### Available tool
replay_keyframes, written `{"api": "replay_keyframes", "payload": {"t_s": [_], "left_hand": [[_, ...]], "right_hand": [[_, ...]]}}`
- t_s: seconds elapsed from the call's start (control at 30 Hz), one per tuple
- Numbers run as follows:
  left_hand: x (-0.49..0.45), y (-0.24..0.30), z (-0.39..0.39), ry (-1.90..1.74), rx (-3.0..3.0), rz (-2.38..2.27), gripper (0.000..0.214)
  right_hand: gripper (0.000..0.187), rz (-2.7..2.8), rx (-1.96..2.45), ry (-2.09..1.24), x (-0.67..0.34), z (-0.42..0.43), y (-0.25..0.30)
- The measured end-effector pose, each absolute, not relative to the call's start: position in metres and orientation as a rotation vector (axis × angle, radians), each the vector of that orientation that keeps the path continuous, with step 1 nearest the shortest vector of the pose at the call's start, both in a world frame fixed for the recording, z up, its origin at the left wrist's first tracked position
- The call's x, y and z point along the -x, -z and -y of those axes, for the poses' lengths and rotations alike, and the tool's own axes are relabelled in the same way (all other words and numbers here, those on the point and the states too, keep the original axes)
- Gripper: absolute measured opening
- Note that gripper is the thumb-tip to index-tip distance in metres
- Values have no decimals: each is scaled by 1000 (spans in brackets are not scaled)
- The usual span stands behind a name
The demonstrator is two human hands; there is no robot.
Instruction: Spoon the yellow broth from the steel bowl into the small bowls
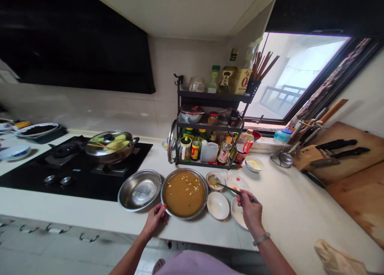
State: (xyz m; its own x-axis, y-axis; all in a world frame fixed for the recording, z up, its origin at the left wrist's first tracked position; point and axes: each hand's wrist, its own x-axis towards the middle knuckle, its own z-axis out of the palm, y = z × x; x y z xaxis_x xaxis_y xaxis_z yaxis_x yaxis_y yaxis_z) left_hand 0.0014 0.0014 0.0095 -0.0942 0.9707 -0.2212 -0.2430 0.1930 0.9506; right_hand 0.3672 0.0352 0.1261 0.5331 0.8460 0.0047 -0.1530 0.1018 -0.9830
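In my right hand is a long spoon with a dark handle, the fingers closed round it. Its head dips into a small bowl of pale yellowish contents. My left hand pinches the near left rim of a metal basin. Brown liquid with pale bits floating fills that basin. A small orange-red spot shows at my left fingertips; I cannot tell what it is. Left of the basin stands a second metal basin with a little residue.
White bowls cluster right of the liquid. Behind stands a black rack of bottles and jars. A lidded pan sits on the black stove. To the right are a knife block, cutting boards and a cloth.
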Motion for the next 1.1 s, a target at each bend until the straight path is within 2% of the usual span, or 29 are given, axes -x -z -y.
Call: {"api": "replay_keyframes", "payload": {"t_s": [0.33, 0.67, 1.1], "left_hand": [[-1, -7, -1, -1247, -832, -1190, 51], [-1, -8, -1, -1242, -821, -1189, 52], [-2, -12, 0, -1235, -841, -1206, 52]], "right_hand": [[42, 972, 1283, -841, -343, -20, -144], [22, 1594, 1056, -665, -333, 0, -150], [36, 1445, 1349, -439, -376, -35, -98]]}}
